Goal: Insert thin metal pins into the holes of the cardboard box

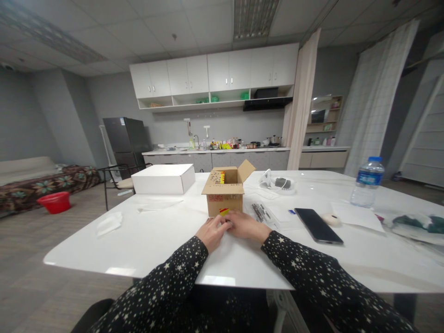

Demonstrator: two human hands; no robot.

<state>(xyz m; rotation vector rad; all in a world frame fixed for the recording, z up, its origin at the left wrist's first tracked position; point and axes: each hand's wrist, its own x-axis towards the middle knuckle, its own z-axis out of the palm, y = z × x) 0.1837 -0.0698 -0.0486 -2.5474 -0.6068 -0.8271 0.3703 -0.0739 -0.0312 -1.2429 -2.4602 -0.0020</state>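
Nearest me are two black sleeves patterned with white stars, stretched over a glossy white table. The left hand and right hand meet, fingers bent and tips together; I cannot tell whether they grip the small yellow-and-red piece showing just above them. Immediately beyond stands an open brown cardboard box, one flap raised at its far right. To its left sits a closed white rectangular box; to its right, a flat black phone and a clear blue-capped plastic bottle.
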